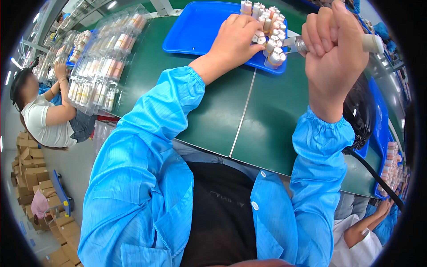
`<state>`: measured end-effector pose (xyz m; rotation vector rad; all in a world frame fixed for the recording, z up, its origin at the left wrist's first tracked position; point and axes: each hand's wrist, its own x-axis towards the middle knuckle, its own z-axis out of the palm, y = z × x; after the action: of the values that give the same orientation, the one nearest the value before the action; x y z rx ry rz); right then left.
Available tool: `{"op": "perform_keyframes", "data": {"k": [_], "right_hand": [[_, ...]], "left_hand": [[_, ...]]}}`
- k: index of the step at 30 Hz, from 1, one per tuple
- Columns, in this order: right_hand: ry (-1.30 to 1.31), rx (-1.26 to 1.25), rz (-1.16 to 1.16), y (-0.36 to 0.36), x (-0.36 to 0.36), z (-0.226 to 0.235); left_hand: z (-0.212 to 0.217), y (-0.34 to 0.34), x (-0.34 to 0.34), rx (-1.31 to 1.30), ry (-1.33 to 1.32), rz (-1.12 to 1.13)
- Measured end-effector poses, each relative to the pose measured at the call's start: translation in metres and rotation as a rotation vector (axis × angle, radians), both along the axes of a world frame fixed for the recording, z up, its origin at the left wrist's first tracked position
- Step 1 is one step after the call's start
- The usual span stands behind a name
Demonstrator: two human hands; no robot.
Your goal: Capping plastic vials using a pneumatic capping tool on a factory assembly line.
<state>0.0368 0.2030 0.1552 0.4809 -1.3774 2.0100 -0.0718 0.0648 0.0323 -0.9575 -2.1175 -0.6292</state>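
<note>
Toward the far side of the table, my left hand (238, 38) curls its fingers over a bundle of short white-capped tubes (259, 39). More such bundles (275, 57), pinkish and tied with yellowish bands, stand along the right end of a blue tray (191, 24). My right hand (331, 49) is closed in a fist just right of the tray. It grips a tool whose pale cylindrical handle end (374, 44) sticks out on the right. The tool's flat shiny end (291, 43) points left at the tubes; its exact kind is hard to tell.
Clear plastic trays (100, 66) full of tubes are stacked at the table's left. A shiny black bag (358, 111) and a black cable (378, 178) lie to the right. One person (44, 107) sits at left, another (360, 231) at lower right. Cardboard boxes (33, 171) stand on the floor.
</note>
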Motion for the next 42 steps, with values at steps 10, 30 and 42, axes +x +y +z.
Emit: {"op": "perform_keyframes", "data": {"k": [10,30,42], "right_hand": [[-0.119,0.090,0.360,-0.016,-0.020,-0.043],[-0.403,0.095,0.398,-0.046,-0.026,-0.079],[0.380,-0.586,1.353,-0.046,-0.053,-0.084]], "left_hand": [[0.008,-0.074,0.072,0.164,-0.370,-0.230],[-0.020,-0.070,0.080,0.151,-0.513,-0.203],[-0.024,-0.069,0.085,0.199,-0.727,-0.231]]}}
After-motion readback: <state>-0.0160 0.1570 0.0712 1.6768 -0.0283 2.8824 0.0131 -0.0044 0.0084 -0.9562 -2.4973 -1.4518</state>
